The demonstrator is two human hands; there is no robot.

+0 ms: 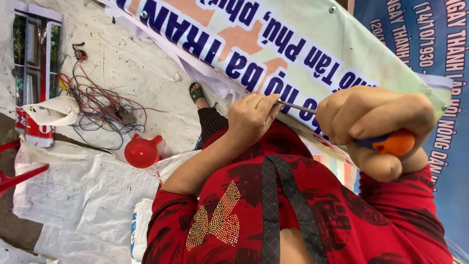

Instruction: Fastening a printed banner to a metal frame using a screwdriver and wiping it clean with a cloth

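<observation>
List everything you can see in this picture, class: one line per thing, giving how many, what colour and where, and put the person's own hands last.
Screwdriver with orange and blue handle: one, thin metal shaft, held across the banner's lower edge.
Printed vinyl banner with metal eyelets: one, pale green with blue lettering, upper middle.
Blue printed banner: one, right edge.
Red plastic funnel: one, on the floor, left of centre.
Tangle of thin wires: one bundle, red and blue, upper left floor.
White plastic sheeting: several sheets, lower left floor.
Sandalled foot: one, by the banner's edge.
Left hand: pinches the shaft.
Right hand: grips the handle.
</observation>
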